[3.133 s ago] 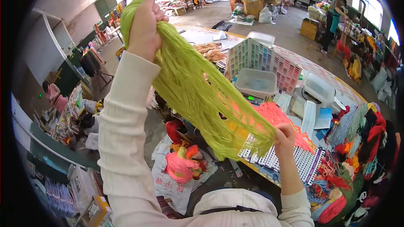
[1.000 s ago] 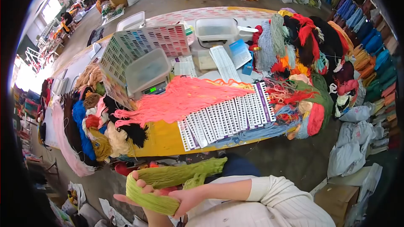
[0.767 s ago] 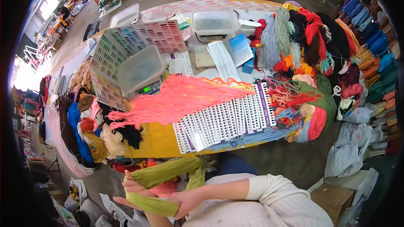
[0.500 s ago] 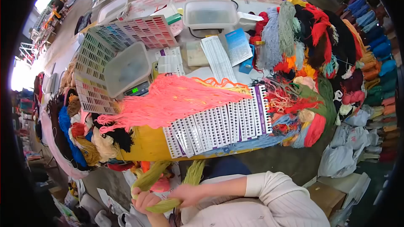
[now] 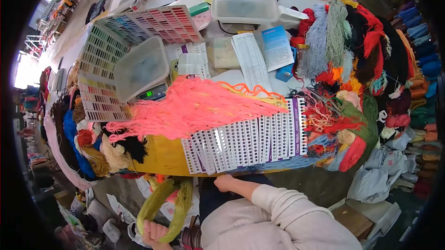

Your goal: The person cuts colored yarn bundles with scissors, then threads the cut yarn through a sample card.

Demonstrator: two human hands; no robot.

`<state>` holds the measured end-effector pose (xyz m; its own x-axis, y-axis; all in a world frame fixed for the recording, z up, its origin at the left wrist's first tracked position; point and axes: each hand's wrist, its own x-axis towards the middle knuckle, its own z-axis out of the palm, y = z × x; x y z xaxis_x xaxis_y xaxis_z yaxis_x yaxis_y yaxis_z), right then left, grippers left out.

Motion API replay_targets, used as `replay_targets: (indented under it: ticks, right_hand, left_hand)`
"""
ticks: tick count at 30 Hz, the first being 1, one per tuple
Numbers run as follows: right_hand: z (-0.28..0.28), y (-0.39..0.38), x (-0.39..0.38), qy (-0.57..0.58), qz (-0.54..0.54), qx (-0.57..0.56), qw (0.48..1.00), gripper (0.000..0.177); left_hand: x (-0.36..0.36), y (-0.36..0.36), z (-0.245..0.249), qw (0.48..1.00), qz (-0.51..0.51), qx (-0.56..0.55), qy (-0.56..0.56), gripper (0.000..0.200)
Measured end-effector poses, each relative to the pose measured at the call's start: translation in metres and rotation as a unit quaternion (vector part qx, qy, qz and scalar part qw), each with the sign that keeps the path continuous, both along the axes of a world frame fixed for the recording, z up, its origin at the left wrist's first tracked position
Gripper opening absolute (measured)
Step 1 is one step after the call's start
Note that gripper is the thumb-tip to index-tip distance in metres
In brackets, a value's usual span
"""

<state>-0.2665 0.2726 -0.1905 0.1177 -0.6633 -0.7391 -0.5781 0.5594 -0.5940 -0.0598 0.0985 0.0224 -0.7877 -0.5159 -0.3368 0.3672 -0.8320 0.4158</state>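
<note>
My left hand point(image 5: 153, 235) is low at the bottom edge, shut on a looped hank of lime-green yarn point(image 5: 160, 203) that hangs below the table's front. My right hand point(image 5: 225, 182) is apart from the yarn, fingers curled and holding nothing, just under the yellow table edge point(image 5: 162, 157). Right above it lie rows of white sample cards point(image 5: 250, 141). A spread of coral-pink yarn point(image 5: 194, 108) lies across the table over the cards.
A scale with a plastic tray point(image 5: 143, 71) and colour charts point(image 5: 139, 22) stand at the back left. Heaps of mixed yarn fill the right side point(image 5: 361, 64) and the left corner point(image 5: 88, 143). Bags point(image 5: 380, 176) and a cardboard box point(image 5: 354, 220) lie on the floor.
The green yarn was stretched high between both hands, then brought down and folded. My right hand has let go and moved up to the table edge; the left lowered the hank.
</note>
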Motion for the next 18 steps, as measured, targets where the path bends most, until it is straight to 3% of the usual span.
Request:
replay_targets:
  ticks: [4, 7, 11, 14, 17, 18]
  right_hand:
    - [-0.017, -0.014, 0.009, 0.033, -0.174, -0.073, 0.981, 0.036]
    - [0.004, -0.019, 0.005, -0.019, -0.181, -0.051, 0.982, 0.035]
    - [0.024, -0.006, 0.000, -0.126, -0.232, -0.154, 0.952, 0.026]
    - [0.075, 0.003, -0.009, -0.137, -0.294, -0.213, 0.922, 0.022]
    - [0.154, 0.000, -0.019, -0.189, -0.331, -0.196, 0.903, 0.017]
    - [0.169, -0.003, -0.015, -0.194, -0.372, -0.218, 0.881, 0.016]
  left_hand:
    - [-0.038, 0.016, 0.012, 0.996, -0.088, 0.015, -0.015, 0.007]
    - [-0.035, 0.019, 0.002, 0.992, -0.117, 0.043, -0.019, 0.010]
    - [-0.043, 0.026, -0.009, 0.982, -0.148, 0.116, -0.015, 0.026]
    - [-0.045, 0.030, -0.016, 0.967, -0.186, 0.173, -0.007, 0.020]
    - [-0.047, 0.035, -0.015, 0.974, -0.177, 0.111, -0.094, 0.018]
    - [-0.048, 0.035, -0.014, 0.979, -0.171, 0.104, -0.045, 0.020]
